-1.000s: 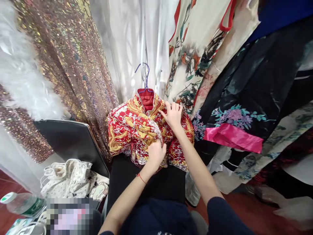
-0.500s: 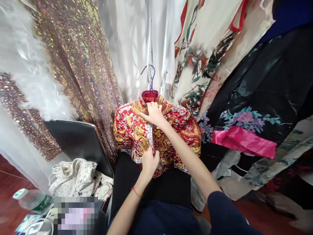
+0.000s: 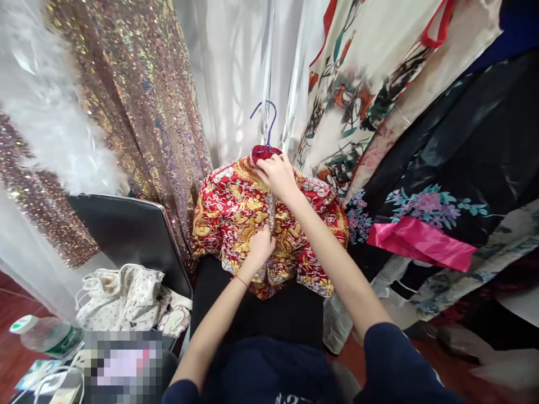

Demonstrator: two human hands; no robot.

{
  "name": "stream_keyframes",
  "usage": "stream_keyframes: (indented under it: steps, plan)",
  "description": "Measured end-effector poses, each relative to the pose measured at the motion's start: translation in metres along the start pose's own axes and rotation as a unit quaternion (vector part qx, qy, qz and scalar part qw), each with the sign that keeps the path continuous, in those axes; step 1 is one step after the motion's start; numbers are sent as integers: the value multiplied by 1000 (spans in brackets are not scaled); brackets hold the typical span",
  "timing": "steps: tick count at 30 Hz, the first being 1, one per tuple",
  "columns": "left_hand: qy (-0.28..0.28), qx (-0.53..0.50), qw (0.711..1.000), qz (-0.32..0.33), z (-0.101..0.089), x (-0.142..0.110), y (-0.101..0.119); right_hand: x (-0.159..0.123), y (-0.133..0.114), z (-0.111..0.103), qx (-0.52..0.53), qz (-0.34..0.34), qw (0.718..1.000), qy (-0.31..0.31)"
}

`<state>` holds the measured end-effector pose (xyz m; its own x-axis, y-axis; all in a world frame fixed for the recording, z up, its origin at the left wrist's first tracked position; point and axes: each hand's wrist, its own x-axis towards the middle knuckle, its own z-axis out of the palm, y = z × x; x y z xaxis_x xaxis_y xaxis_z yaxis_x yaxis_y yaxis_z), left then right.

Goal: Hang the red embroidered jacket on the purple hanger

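A red jacket (image 3: pixel 236 205) with gold and silver embroidery hangs on a purple hanger (image 3: pixel 273 120), its lower part over my black-covered lap. At the neck, my right hand (image 3: pixel 280 177) has its fingers closed on the stand-up collar (image 3: pixel 257 151). My left hand (image 3: pixel 261 247), a thin red cord at its wrist, is pinched on the jacket's front edge around mid-chest. Part of the front opening is hidden behind my hands and right forearm.
A black chair back (image 3: pixel 126 238) stands at left, near a dotted cloth bag (image 3: pixel 122 297) and a plastic bottle (image 3: pixel 48 335). Sequined fabric (image 3: pixel 126 101) hangs behind. To the right hang a floral dress (image 3: pixel 349 95) and dark garments with a pink sash (image 3: pixel 421 241).
My left hand has moved up the jacket's front edge. My right hand has shifted up to the collar, its fingers now closed there. The jacket is raised and straighter.
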<state>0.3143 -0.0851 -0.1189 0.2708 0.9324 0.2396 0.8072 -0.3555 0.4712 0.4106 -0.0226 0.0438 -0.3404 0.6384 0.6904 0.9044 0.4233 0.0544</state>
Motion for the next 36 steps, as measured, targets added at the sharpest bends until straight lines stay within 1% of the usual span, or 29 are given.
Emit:
stream_keyframes:
  steps: [2, 3, 4, 5, 6, 7, 8, 9, 10, 11, 12, 13, 14, 15, 16, 17, 20, 22, 23, 24, 26, 28, 30, 32, 33, 34, 36]
  plan:
    - [-3, -18, 999, 26, -8, 7, -19, -12, 9, 0, -12, -54, 998, -16]
    - [13, -32, 998, 44, -17, 11, -29, -18, 13, -1, -15, -77, 997, -19]
    - [43, -47, 996, 62, -30, 15, -40, -25, 18, -3, -18, -95, 995, -25]
    - [123, -73, 986, 87, -46, 20, -50, -31, 23, -5, -23, -111, 993, -35]
    - [218, -91, 966, 104, -64, 27, -60, -37, 28, -6, -31, -125, 990, -49]
    - [306, -97, 941, 105, -84, 37, -70, -42, 32, -7, -38, -137, 988, -64]
    - [374, -89, 918, 98, -102, 48, -80, -46, 36, -8, -43, -146, 985, -77]
    - [410, -73, 904, 100, -120, 60, -89, -49, 40, -9, -43, -151, 984, -82]
    - [407, -53, 905, 117, -134, 73, -98, -50, 45, -10, -38, -148, 986, -74]
    - [384, -37, 912, 138, -145, 85, -105, -49, 49, -11, -28, -136, 989, -53]
    - [338, -23, 927, 161, -153, 97, -111, -48, 54, -12, -15, -118, 993, -21]
    - [294, -11, 939, 180, -158, 106, -115, -45, 59, -13, -3, -94, 995, 17]
    - [262, -1, 946, 190, -160, 113, -117, -42, 64, -15, 10, -71, 996, 55]
    - [247, 10, 950, 191, -161, 117, -118, -38, 70, -17, 25, -52, 995, 87]
    - [249, 19, 950, 187, -162, 119, -117, -34, 75, -19, 47, -40, 992, 107]
    - [265, 28, 947, 180, -163, 119, -116, -31, 81, -21, 74, -36, 990, 119]
    - [331, 34, 928, 169, -172, 114, -110, -23, 91, -24, 173, -31, 975, 132]
    - [364, 18, 919, 151, -180, 111, -110, -22, 91, -21, 225, -1, 962, 153]
    - [367, 7, 920, 136, -183, 111, -112, -23, 90, -18, 245, 18, 957, 157]
    - [355, -7, 927, 121, -185, 111, -115, -25, 88, -15, 260, 35, 953, 149]
    - [290, -36, 951, 99, -185, 115, -126, -30, 84, -6, 266, 58, 957, 96]
    - [213, -61, 971, 87, -183, 118, -136, -34, 82, 1, 238, 67, 968, 35]
    - [162, -50, 984, 59, -184, 117, -141, -36, 85, 3, 203, 76, 976, 7]
    - [145, 9, 989, 35, -189, 113, -136, -33, 89, 2, 181, 81, 980, 23]
    - [143, 48, 988, 37, -192, 110, -129, -31, 92, 1, 174, 84, 980, 41]
    - [141, 82, 985, 53, -195, 106, -120, -28, 94, 0, 169, 86, 980, 61]
    - [132, 114, 977, 126, -198, 101, -99, -24, 96, 0, 161, 85, 979, 93]
